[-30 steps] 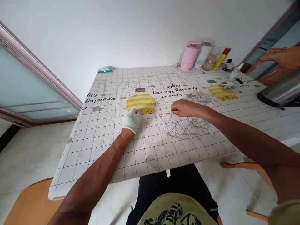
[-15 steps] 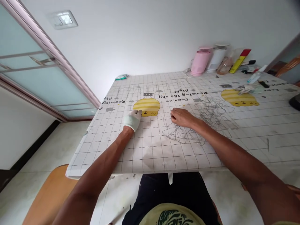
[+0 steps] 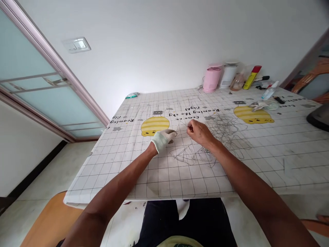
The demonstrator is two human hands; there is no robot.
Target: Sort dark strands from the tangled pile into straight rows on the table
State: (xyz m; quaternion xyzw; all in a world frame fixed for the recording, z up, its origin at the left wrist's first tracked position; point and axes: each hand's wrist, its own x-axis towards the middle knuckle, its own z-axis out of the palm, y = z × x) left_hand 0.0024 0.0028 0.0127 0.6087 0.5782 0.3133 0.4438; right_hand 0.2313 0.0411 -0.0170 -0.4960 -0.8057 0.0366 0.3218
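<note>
A loose tangle of thin grey thread (image 3: 223, 132) lies on the checked tablecloth (image 3: 169, 178), spreading around and under my right wrist. My left hand (image 3: 164, 139) wears a pale glove and hovers low over the cloth beside a printed yellow balloon, its fingers pointing right with a gap between thumb and fingers; nothing shows in it. My bare right hand (image 3: 199, 132) is closed in a pinch at the upper left part of the tangle. What its fingertips hold is too small to make out.
Along the wall stand a pink cylinder (image 3: 212, 79), a white cylinder (image 3: 228, 75), a glass bottle (image 3: 237, 82) and a yellow can (image 3: 252, 78). A clear spray bottle (image 3: 269, 91) and a crumpled cloth (image 3: 264, 104) are at the right. A green packet (image 3: 132, 95) lies at the far left corner.
My left hand has moved right, off the printed balloon and closer to my right hand, and its fingers have spread. My right hand stays closed near the same spot. The view has shifted slightly.
</note>
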